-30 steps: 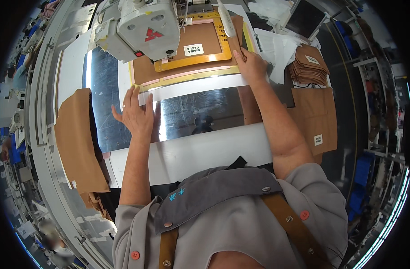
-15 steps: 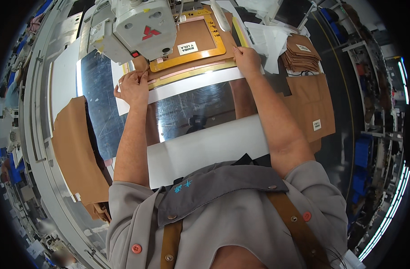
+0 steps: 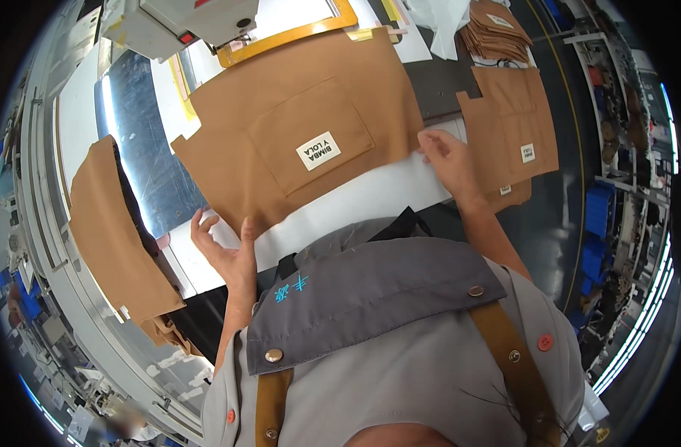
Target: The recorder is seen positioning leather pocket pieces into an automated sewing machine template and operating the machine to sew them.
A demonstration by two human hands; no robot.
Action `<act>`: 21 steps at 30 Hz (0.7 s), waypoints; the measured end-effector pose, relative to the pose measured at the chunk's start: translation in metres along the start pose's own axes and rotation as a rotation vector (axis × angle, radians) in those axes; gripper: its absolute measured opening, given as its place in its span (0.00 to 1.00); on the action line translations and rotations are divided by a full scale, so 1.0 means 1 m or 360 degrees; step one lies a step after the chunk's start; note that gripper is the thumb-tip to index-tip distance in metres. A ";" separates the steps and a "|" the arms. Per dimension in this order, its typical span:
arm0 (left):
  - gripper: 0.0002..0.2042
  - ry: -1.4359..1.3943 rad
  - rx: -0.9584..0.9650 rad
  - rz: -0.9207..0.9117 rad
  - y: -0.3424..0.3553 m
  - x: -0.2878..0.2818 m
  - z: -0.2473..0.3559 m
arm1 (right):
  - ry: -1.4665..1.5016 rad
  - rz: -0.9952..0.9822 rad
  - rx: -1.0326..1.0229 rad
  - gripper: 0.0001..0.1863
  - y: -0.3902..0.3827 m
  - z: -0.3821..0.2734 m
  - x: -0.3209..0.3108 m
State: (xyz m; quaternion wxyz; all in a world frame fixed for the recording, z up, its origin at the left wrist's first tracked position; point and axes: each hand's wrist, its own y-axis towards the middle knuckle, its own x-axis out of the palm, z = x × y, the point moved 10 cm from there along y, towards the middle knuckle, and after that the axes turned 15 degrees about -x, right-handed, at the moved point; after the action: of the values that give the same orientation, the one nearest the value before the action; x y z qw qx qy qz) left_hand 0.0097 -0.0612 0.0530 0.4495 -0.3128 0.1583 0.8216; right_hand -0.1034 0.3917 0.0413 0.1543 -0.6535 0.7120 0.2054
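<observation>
A brown fabric panel (image 3: 232, 160) with a stitched pocket and a white label (image 3: 319, 151) lies in front of me, its near edge over a white surface. At its near left corner, my left hand (image 3: 230, 252) is open, thumb and fingers spread apart, with the thumb against the edge. My right hand (image 3: 452, 165) pinches the panel's near right corner between curled fingers. Beyond the panel's far edge is a yellow frame (image 3: 292, 46), partly out of view, beside the grey sewing machine head (image 3: 180, 22).
A brown fabric stack (image 3: 497, 33) stands at the far right. Nearer on that side hang labelled brown panels (image 3: 513, 130). More brown fabric (image 3: 109, 223) drapes along the left, next to a shiny metal plate (image 3: 143, 149). The machine head overhangs the far left.
The brown panel has come out from under the yellow frame and toward me. Both hands have moved nearer, and my left hand has spread its fingers. The panel now covers much of the metal plate.
</observation>
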 end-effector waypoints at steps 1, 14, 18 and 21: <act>0.36 0.0076 -0.0066 0.0108 -0.005 -0.006 -0.016 | -0.0037 -0.0025 0.0110 0.19 -0.010 0.003 -0.003; 0.36 0.0298 -0.0405 0.0155 -0.003 0.003 -0.056 | -0.0521 -0.0048 -0.0008 0.29 0.000 0.007 0.006; 0.26 0.0125 -0.0351 0.0056 -0.003 0.015 -0.066 | -0.0421 -0.0203 0.0019 0.23 0.008 0.031 0.011; 0.16 -0.0409 -0.0557 -0.0146 -0.008 0.025 -0.058 | -0.0302 -0.0124 -0.0166 0.19 0.011 0.033 0.006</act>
State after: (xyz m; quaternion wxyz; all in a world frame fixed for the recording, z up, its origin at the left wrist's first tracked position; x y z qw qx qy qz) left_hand 0.0280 -0.0724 -0.0074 0.4418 -0.2856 -0.0597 0.8483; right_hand -0.1165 0.4036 0.0113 0.1947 -0.6655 0.6565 0.2970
